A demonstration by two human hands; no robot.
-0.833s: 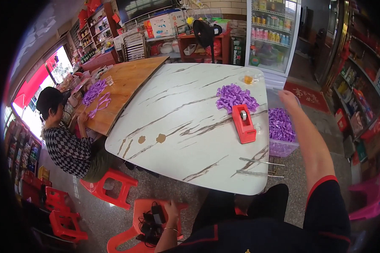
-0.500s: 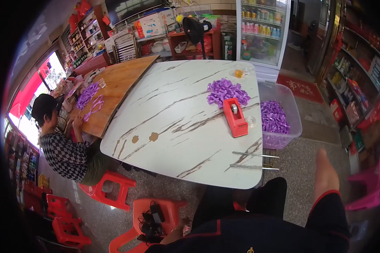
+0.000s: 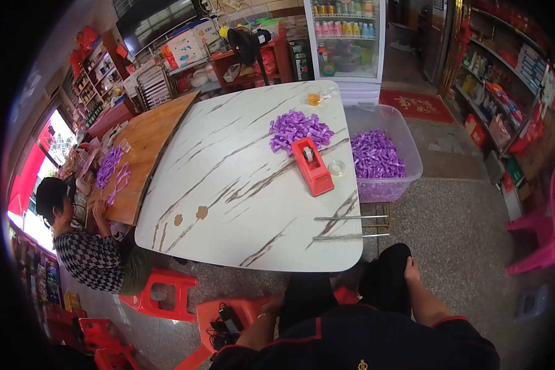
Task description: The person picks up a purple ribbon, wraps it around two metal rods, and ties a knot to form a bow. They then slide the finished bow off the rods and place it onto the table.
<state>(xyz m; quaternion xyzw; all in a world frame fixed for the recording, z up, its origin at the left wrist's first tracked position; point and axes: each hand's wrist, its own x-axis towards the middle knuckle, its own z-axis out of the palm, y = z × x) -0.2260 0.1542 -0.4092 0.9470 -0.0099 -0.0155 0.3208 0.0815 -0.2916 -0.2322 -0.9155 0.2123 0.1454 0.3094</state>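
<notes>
On the white marbled counter (image 3: 203, 160), toward the far right corner: purple pile (image 3: 299, 131) of short pieces, loose. Just off the right edge: clear bin (image 3: 414, 176), with plenty more purple pieces (image 3: 378, 154) inside. Going by that split, judged partway: many binned, a fair heap left out, exact share not countable.

At the pile's near side: red tape dispenser (image 3: 312, 168). Between that and the right edge: clear tape roll (image 3: 337, 168). Across the near right corner: two metal rods (image 3: 351, 217), poking past the edge.

For the right hand (image 3: 411, 269): resting on the right knee (image 3: 385, 271), apart from pile and bin; grip not readable, can't tell if together. For the left hand (image 3: 275, 304): down beside a red stool (image 3: 253, 307), dim, partly hidden, grip can't tell either.

Past the left edge, on a wooden counter (image 3: 151, 142): long purple ribbons (image 3: 109, 168), near a co-worker's hand (image 3: 98, 211); likely unfinished.
</notes>
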